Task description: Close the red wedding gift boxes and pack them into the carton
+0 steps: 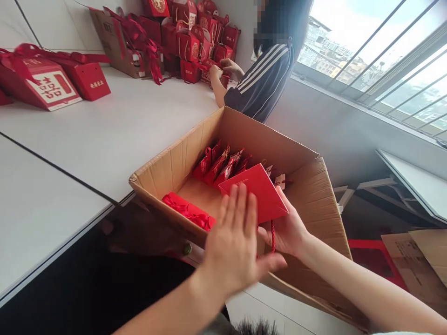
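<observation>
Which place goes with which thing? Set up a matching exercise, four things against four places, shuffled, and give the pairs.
Things:
1. flat red bag
2. left hand
3. ribboned red box
4. co-worker's hands

Places:
A. at the red boxes stacked at the table's far end
B. lying inside the cardboard carton
C. held in the right hand
D. open, fingers spread, over the carton's near edge

Pairs: 1-C, 2-D, 3-B, 4-A

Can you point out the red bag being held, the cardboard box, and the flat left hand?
red bag (260,190), head view, its flat face
cardboard box (316,195), head view, right flap
left hand (232,244), head view, its back
</observation>
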Action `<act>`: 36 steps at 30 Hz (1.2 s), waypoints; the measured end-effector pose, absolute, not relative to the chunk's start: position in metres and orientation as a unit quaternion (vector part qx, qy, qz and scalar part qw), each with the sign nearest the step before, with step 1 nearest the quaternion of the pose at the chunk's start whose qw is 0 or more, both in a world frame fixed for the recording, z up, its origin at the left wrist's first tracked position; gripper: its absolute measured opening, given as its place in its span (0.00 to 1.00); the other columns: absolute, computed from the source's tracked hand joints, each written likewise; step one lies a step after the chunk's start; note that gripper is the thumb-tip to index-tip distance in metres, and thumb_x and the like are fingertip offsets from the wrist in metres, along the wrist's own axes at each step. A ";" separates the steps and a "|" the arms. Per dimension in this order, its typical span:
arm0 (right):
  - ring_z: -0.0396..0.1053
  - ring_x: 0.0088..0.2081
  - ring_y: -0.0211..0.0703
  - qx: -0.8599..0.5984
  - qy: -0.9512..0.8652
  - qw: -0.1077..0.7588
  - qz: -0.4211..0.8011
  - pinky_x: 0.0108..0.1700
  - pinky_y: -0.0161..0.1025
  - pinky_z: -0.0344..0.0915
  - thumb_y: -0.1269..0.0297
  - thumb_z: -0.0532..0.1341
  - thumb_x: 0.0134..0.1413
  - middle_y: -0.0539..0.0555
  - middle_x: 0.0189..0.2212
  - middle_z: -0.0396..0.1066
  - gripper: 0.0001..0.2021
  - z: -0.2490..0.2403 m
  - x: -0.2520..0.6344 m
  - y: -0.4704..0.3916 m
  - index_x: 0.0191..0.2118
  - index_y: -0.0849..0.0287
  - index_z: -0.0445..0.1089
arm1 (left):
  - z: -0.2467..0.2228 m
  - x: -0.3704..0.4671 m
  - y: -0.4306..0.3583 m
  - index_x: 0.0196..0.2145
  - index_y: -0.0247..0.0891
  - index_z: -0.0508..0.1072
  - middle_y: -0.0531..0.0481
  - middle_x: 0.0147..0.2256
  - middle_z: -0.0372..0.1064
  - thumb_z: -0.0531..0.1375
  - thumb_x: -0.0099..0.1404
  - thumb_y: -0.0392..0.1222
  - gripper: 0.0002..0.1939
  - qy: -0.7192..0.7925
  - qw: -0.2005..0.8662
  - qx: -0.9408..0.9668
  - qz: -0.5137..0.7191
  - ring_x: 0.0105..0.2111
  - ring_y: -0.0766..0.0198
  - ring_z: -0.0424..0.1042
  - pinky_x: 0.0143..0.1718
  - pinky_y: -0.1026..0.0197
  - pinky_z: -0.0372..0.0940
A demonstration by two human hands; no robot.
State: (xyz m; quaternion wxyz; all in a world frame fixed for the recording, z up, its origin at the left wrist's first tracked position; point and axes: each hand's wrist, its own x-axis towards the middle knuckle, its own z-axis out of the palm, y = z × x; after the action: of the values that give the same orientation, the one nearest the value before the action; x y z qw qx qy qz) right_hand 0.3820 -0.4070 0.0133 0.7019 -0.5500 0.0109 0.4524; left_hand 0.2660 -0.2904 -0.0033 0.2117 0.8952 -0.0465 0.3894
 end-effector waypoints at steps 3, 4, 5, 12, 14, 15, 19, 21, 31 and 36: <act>0.75 0.35 0.47 -0.545 0.018 0.720 0.430 0.32 0.44 0.74 0.37 0.46 0.56 0.57 0.36 0.76 0.29 0.015 0.386 -0.405 0.45 0.57 0.67 | -0.008 0.254 -0.322 0.43 0.41 0.72 0.48 0.44 0.75 0.56 0.64 0.48 0.13 -0.264 0.292 0.840 0.373 0.52 0.58 0.69 0.52 0.59 0.65; 0.75 0.35 0.47 -0.547 0.017 0.714 0.436 0.31 0.44 0.74 0.37 0.46 0.56 0.57 0.36 0.76 0.29 0.015 0.390 -0.407 0.45 0.56 0.66 | -0.008 0.250 -0.324 0.37 0.45 0.73 0.56 0.39 0.77 0.57 0.64 0.42 0.06 -0.326 0.322 0.812 0.362 0.47 0.65 0.72 0.49 0.64 0.67; 0.75 0.35 0.47 -0.554 0.012 0.705 0.442 0.31 0.44 0.74 0.37 0.46 0.56 0.56 0.36 0.76 0.29 0.015 0.395 -0.409 0.45 0.56 0.66 | -0.007 0.247 -0.321 0.33 0.46 0.72 0.60 0.34 0.77 0.57 0.64 0.38 0.05 -0.361 0.350 0.790 0.351 0.42 0.70 0.74 0.47 0.68 0.67; 0.70 0.47 0.55 -0.799 -0.253 0.476 0.268 0.48 0.54 0.70 0.45 0.67 0.40 0.61 0.48 0.69 0.34 0.001 0.437 -0.454 0.52 0.58 0.63 | 0.002 0.248 -0.253 0.38 0.39 0.72 0.49 0.37 0.76 0.54 0.60 0.31 0.11 -0.124 0.262 0.885 0.365 0.44 0.58 0.72 0.54 0.50 0.58; 0.69 0.48 0.59 -0.866 -0.345 0.316 0.174 0.48 0.59 0.68 0.51 0.72 0.33 0.66 0.54 0.62 0.43 -0.012 0.451 -0.473 0.57 0.61 0.58 | -0.008 0.251 -0.246 0.36 0.38 0.72 0.49 0.36 0.76 0.54 0.62 0.34 0.08 -0.080 0.217 0.906 0.356 0.39 0.58 0.72 0.49 0.51 0.57; 0.70 0.46 0.60 -0.881 -0.378 0.249 0.142 0.47 0.60 0.69 0.53 0.72 0.32 0.68 0.54 0.59 0.46 -0.020 0.456 -0.481 0.58 0.62 0.55 | -0.013 0.252 -0.246 0.35 0.38 0.72 0.49 0.35 0.75 0.53 0.62 0.35 0.08 -0.070 0.205 0.912 0.348 0.36 0.58 0.71 0.46 0.52 0.57; 0.72 0.39 0.55 -0.859 -0.487 0.108 0.113 0.41 0.57 0.73 0.56 0.68 0.40 0.68 0.51 0.58 0.44 -0.040 0.461 -0.497 0.61 0.62 0.47 | -0.026 0.254 -0.252 0.33 0.37 0.72 0.49 0.35 0.75 0.52 0.62 0.37 0.08 -0.050 0.197 0.916 0.347 0.33 0.59 0.68 0.40 0.53 0.53; 0.71 0.43 0.56 -0.841 -0.527 0.092 0.076 0.41 0.53 0.74 0.56 0.66 0.44 0.68 0.52 0.56 0.44 -0.040 0.457 -0.494 0.63 0.61 0.42 | -0.026 0.253 -0.254 0.32 0.37 0.72 0.49 0.35 0.75 0.51 0.63 0.37 0.09 -0.044 0.197 0.917 0.345 0.33 0.59 0.68 0.40 0.53 0.53; 0.68 0.44 0.55 -0.830 -0.545 0.046 0.110 0.38 0.50 0.75 0.65 0.64 0.44 0.70 0.52 0.53 0.43 -0.032 0.449 -0.503 0.63 0.64 0.40 | -0.012 0.257 -0.251 0.29 0.36 0.72 0.51 0.28 0.72 0.51 0.64 0.40 0.12 -0.040 0.178 0.948 0.261 0.29 0.60 0.66 0.36 0.54 0.52; 0.69 0.39 0.46 -0.820 -0.477 -0.015 0.317 0.42 0.44 0.72 0.72 0.70 0.32 0.63 0.52 0.58 0.33 -0.041 0.435 -0.509 0.51 0.60 0.67 | -0.015 0.256 -0.253 0.28 0.37 0.72 0.51 0.27 0.71 0.50 0.65 0.40 0.14 -0.039 0.156 0.950 0.267 0.28 0.59 0.63 0.36 0.54 0.51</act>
State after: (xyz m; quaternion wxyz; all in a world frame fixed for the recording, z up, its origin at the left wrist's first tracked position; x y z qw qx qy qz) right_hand 0.4354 -0.5093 -0.0412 -0.0148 -0.8196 -0.4771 0.3167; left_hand 0.2560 -0.2528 -0.0147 0.1557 0.9503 -0.0386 0.2668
